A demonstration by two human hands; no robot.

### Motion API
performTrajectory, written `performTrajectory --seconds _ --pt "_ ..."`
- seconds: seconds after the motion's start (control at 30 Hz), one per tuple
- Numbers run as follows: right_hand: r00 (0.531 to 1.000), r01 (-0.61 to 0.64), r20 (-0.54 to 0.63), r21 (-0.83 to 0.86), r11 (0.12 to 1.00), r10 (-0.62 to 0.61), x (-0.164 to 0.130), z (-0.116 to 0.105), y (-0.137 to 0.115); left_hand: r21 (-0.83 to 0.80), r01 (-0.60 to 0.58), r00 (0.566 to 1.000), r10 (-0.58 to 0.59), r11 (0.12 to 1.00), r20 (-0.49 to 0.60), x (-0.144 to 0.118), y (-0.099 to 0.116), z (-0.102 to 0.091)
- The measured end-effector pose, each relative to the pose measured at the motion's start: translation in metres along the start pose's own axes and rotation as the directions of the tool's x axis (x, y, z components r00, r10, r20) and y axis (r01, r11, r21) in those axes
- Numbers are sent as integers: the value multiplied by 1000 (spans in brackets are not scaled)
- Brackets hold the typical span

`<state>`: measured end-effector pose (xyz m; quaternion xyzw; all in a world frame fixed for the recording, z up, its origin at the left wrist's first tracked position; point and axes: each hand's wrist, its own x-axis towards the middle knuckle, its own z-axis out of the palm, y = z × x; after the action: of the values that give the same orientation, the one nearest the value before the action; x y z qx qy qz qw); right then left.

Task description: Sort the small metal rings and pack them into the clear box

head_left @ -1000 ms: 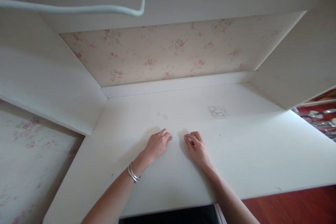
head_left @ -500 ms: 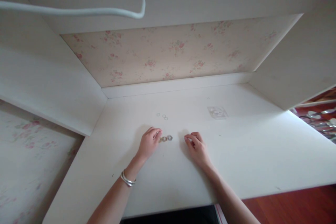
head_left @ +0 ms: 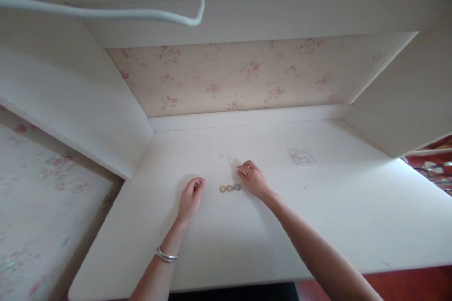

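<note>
Just right of two colored rings and a grey one lying side by side on the white desk [head_left: 282, 221] is my right hand [head_left: 254, 179], reaching over the surface. The row holds a yellowish ring [head_left: 222, 189], a copper-toned ring [head_left: 230, 188] and a grey ring [head_left: 237, 187]. Its bent fingertips, slightly apart, come close to several thin wire-like rings [head_left: 221, 155] farther back. To the left of the row, my left hand [head_left: 190, 198] rests with fingers curled in and thumb against them; nothing shows in it. Silver bangles [head_left: 167, 256] circle the left wrist.
A small clear plastic packet [head_left: 301, 156] lies toward the back right. White side panels and a floral back wall [head_left: 229, 77] enclose the desk. A white bent tube [head_left: 141, 15] crosses overhead. Shiny metal items [head_left: 432, 168] stand beyond the right panel.
My left hand has drawn back to the left, away from the row of rings. My right hand has moved forward and left, toward the thin rings. The view has shifted slightly.
</note>
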<state>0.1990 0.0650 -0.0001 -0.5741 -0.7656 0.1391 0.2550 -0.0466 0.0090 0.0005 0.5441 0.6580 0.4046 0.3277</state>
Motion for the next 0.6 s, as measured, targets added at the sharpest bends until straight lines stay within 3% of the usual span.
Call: performTrajectory --seconds 0.13,0.23,0.6 --pt "981 5 193 -164 986 27 30 1 -6 -28 3 1000 -4 1000 -31 0 -2 0" --pt "962 12 268 -220 975 49 41 0 -9 -58 13 998 -16 998 -54 -1 -4 -1" --pt "972 37 235 -235 971 19 27 -11 -1 -87 12 999 -16 996 -39 0 -2 -2"
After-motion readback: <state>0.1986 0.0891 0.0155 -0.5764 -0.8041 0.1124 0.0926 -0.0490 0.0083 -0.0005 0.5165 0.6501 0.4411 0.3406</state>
